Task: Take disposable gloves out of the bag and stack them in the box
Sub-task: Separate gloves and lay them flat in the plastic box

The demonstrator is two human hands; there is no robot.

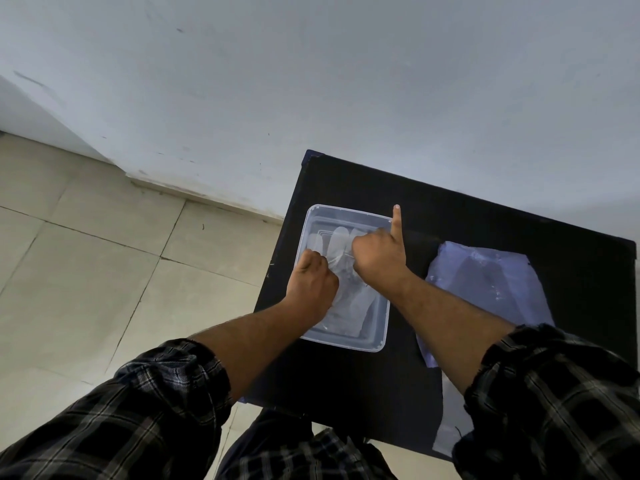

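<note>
A clear plastic box lies on the black table. Thin translucent disposable gloves lie flat inside it, fingers toward the far end. My left hand is curled over the box's left side, fingers pinching the top glove. My right hand presses on the gloves near the box's far right, most fingers curled onto the plastic and one finger sticking straight out past the rim. The bluish plastic bag lies flat to the right of the box, partly under my right forearm.
The table stands against a pale wall. Tiled floor lies to the left, beyond the table's left edge. The bag's near end hangs over the table's front edge. My checked sleeves fill the bottom of the view.
</note>
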